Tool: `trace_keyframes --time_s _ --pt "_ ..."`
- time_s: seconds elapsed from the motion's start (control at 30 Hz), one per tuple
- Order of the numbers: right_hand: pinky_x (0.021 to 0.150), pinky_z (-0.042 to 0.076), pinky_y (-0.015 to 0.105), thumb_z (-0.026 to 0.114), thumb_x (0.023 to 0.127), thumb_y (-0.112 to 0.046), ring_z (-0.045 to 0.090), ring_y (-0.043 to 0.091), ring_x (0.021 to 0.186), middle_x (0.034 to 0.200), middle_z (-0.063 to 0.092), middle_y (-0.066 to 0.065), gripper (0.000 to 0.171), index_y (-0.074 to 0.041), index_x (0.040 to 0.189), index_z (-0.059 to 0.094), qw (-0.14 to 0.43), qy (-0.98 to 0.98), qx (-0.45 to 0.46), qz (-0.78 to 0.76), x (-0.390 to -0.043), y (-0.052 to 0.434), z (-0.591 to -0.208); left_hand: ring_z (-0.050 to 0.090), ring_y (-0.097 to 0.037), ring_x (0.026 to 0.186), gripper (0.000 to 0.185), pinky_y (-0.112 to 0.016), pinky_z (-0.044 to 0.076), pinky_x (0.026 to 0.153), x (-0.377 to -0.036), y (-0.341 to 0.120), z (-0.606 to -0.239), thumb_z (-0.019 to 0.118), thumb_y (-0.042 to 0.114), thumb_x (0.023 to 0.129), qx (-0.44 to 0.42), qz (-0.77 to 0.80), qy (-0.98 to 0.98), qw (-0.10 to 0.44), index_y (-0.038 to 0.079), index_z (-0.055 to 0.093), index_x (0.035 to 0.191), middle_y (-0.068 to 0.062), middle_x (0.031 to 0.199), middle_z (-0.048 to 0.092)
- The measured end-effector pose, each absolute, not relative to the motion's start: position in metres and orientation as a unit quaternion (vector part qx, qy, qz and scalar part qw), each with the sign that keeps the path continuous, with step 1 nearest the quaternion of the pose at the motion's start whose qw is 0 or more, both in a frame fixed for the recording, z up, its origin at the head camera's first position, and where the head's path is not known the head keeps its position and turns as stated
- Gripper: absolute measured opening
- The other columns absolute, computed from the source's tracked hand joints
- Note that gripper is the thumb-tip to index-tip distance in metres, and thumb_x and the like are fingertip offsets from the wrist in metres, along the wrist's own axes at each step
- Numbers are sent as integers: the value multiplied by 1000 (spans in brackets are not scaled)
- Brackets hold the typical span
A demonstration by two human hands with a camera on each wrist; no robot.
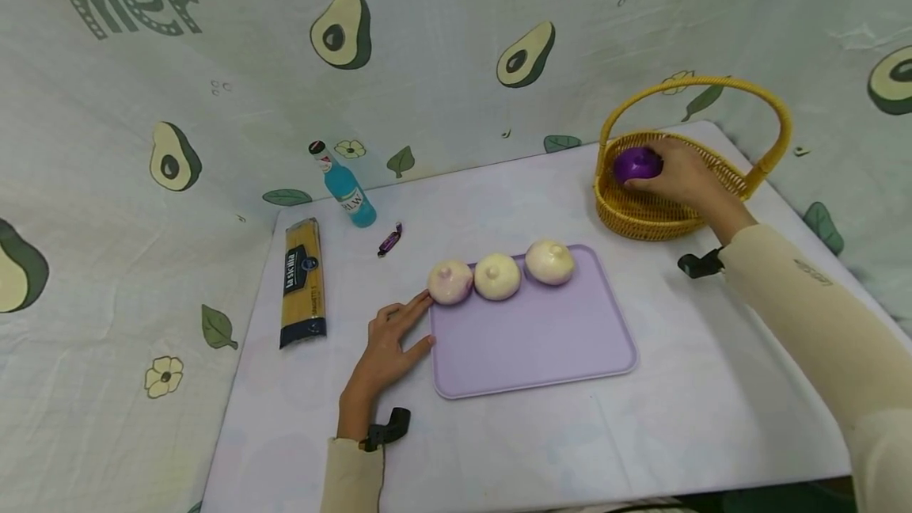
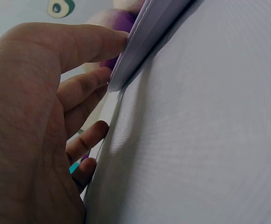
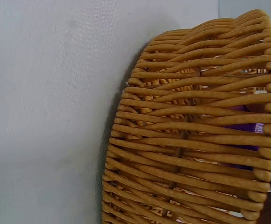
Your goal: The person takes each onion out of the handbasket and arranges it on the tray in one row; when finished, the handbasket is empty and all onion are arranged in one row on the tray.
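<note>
In the head view my right hand [image 1: 680, 172] grips a glossy purple turnip [image 1: 636, 165] inside the yellow wicker basket [image 1: 641, 226]. The basket's weave [image 3: 187, 126] hides most of that turnip in the right wrist view. My left hand [image 1: 388, 351] rests beside the lilac tray [image 1: 527, 347], fingers extended. Its thumb and a fingertip touch the tray's edge [image 2: 140, 39] in the left wrist view. Along the tray's far side sit three round, pale turnips: a left one [image 1: 450, 283], a middle one [image 1: 497, 277] and a right one [image 1: 549, 262]. Purple shows on the nearest one's side [image 2: 121, 21].
To the left lies a spaghetti pack [image 1: 304, 283]. A blue bottle [image 1: 351, 195] stands behind it, near a small purple wrapped candy [image 1: 389, 240]. The basket's tall handle [image 1: 712, 82] arches over its opening. A patterned cloth [image 1: 442, 85] hangs behind the table.
</note>
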State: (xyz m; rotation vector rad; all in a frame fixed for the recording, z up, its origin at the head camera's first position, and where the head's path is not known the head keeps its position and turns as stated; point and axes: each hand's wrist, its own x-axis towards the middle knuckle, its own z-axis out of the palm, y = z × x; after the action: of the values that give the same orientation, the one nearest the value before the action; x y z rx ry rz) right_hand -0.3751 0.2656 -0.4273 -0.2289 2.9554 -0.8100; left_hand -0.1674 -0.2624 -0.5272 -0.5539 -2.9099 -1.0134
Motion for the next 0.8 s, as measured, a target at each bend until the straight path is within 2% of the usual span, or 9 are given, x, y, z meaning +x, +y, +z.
trace_keyframes --time_s 0.3,0.8 --pt "106 26 69 71 91 -45 25 55 138 155 24 35 94 7 154 25 22 963 -88 -254 -359 264 -418 33 -25 132 65 -52 17 107 -166 -262 -527 64 43 95 -170 -321 -932 -2 36 39 154 20 159 32" --pt "104 27 70 74 87 -50 23 52 141 156 26 31 97 2 155 29 -7 962 -115 -246 -321 253 -403 34 -24 131 66 -53 17 107 -168 -263 -529 64 43 95 -175 -315 -933 2 39 37 155 21 159 31"
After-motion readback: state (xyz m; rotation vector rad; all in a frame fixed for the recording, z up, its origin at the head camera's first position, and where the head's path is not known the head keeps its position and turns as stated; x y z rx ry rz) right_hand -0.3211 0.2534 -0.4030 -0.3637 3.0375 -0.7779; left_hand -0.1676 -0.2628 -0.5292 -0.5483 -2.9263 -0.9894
